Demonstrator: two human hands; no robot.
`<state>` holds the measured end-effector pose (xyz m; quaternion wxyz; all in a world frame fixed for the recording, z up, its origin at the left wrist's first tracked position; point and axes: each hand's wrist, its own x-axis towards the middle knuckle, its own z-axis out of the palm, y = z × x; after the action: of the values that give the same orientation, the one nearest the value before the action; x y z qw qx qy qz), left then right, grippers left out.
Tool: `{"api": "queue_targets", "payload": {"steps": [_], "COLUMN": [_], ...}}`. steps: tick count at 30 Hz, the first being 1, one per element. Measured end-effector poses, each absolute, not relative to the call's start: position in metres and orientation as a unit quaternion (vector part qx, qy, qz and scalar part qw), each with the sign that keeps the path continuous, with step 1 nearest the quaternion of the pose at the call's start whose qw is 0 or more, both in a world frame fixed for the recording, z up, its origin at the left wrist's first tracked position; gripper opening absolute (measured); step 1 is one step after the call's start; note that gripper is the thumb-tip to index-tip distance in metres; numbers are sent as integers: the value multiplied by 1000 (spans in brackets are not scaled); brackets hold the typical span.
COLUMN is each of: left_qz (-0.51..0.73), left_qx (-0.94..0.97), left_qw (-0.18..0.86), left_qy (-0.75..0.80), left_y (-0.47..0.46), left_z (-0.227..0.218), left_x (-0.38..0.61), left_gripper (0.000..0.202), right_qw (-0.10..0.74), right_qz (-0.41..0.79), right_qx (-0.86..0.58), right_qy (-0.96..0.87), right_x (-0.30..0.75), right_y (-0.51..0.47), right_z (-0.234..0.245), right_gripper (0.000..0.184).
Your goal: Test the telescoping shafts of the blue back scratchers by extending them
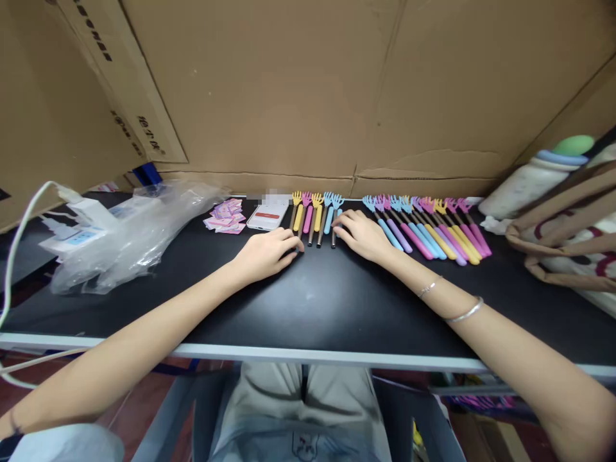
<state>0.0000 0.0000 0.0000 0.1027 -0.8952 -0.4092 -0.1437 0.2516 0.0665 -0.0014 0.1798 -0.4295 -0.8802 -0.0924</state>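
Note:
A short row of back scratchers with yellow, pink and blue claw heads lies between my hands; one yellow-headed back scratcher is near its middle. Dark rods show, with coloured grip sleeves, such as a blue sleeve, lying alongside. My left hand rests on the table at the row's left end, fingers slightly bent and apart, fingertips by the leftmost rod. At the right end, my right hand lies with spread fingers, its tips at a blue-headed back scratcher. Neither hand visibly grips anything.
Right of my right hand lies a row of back scratchers with coloured handles. Behind my left hand are a phone and small pink cards. Clear plastic bags lie left. A bottle and bag stand right; cardboard walls the back.

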Motion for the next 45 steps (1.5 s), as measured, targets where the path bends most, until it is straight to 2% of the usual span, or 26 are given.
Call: {"api": "queue_targets", "payload": {"steps": [4,9,15,24,28,39,43,45], "left_qz": [-144,-145,-146,-138,-136,-152,-158,-163], "left_qx": [-895,-895,-888,-887,-889,-885,-882,-885], "left_qw": [103,106,97,83,84,66,70,82], "left_qy": [-410,-408,-425,-432,-428,-434,-438,-429], "left_y": [1,1,0,-1,0,2,1,0], "left_z": [-1,-2,0,3,2,2,3,3], "left_x": [-1,-1,0,0,0,-3,-2,-1], "left_gripper": [20,20,19,21,22,22,21,20], "right_qw": [176,169,110,66,46,66,124,174], "right_qz": [-127,-143,-105,-100,-80,-80,-81,-45], "right_qx": [-452,-517,-599,-620,-631,-625,-626,-617], "right_qy": [-865,-827,-786,-775,-771,-774,-766,-766], "right_x": [252,254,262,264,264,267,277,283], "right_y": [65,62,64,59,61,61,67,70], "right_z": [1,6,15,21,22,21,28,35], "right_gripper": [33,21,32,41,36,36,34,32]}}
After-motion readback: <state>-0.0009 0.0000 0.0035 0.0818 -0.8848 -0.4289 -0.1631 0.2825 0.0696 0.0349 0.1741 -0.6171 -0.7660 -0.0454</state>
